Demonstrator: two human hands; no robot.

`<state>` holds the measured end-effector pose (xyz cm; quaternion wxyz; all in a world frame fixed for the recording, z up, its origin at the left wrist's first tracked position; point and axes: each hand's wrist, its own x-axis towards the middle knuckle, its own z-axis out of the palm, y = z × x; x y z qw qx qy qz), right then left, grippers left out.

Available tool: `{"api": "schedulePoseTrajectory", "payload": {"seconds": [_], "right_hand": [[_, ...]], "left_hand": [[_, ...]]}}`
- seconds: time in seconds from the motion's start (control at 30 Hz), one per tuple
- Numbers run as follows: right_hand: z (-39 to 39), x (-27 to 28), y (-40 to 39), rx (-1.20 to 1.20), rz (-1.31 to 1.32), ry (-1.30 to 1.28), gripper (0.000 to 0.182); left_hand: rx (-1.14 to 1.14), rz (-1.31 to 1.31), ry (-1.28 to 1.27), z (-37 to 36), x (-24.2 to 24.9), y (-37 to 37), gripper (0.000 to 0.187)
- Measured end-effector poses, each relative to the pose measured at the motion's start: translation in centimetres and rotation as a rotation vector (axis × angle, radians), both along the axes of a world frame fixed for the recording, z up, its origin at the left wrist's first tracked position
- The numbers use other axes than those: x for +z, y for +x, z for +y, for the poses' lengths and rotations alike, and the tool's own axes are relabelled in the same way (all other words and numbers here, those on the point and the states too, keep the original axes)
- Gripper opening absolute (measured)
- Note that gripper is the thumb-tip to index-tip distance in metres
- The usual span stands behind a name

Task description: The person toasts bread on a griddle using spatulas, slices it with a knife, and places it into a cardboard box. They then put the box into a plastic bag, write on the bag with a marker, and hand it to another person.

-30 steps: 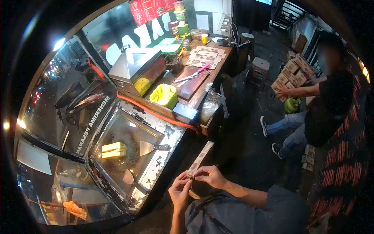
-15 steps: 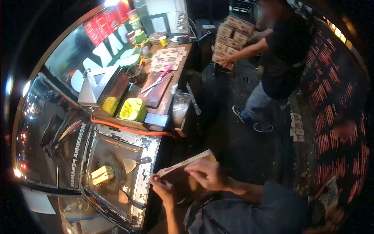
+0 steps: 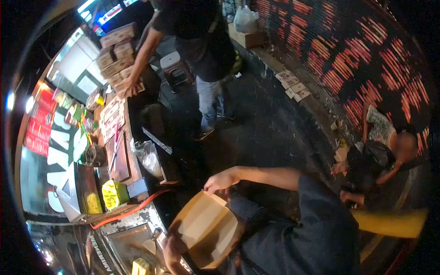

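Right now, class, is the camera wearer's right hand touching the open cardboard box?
Touching: the head view shows the right hand with its fingers closed on the rim of the open cardboard box.

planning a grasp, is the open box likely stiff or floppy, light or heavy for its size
The box is probably light: its card looks thin and no contents show. It likely keeps its shape under gentle handling, since its sides stand open, but may buckle if squeezed at those thin edges.

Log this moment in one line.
cardboard box: open; right hand: on its rim; left hand: at its side; yellow block: on griddle
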<state>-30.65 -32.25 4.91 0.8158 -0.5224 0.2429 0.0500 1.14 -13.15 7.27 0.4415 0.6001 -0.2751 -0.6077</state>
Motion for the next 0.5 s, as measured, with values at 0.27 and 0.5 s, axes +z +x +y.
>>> {"api": "schedulePoseTrajectory", "payload": {"seconds": [0.27,0.5], "right_hand": [[2.1,-5.0,-3.7,0.019,0.009,-0.029,0.043],[3.2,-7.6,-4.3,0.081,-0.217,-0.403,0.046]], "left_hand": [[-0.356,0.049,0.207,2.0,-1.9,-0.6,0.052],[-0.548,-0.178,-0.073,4.5,-2.7,-2.8,0.058]]}}
